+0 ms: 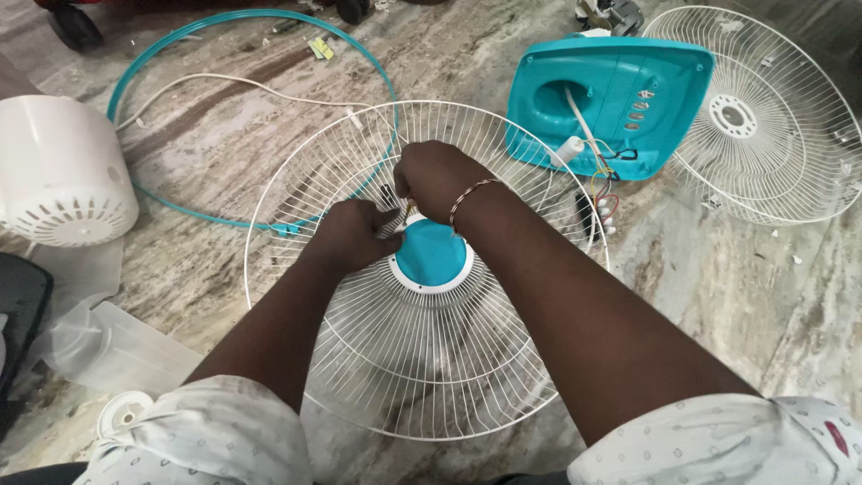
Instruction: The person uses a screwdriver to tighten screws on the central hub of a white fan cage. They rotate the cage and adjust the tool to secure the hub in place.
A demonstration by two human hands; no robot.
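Two hands work at the teal hub cap (pixel 433 253) of a white fan guard (pixel 422 359) lying on the marble floor (pixel 718 269): left hand (pixel 355 235) curled shut on the wires beside the cap, right hand (pixel 438 180) pinching a small tool just above it.

Left hand (pixel 352 235) and right hand (pixel 437 180) together, fingers curled, forearms outstretched.

white wire fan guard (pixel 422 359) | round, teal centre disc (pixel 433 251) | lying flat on marble floor

Fan base (pixel 620 99) lies between two grilles (pixel 422 359) (pixel 772 117) (on the floor (pixel 718 278))
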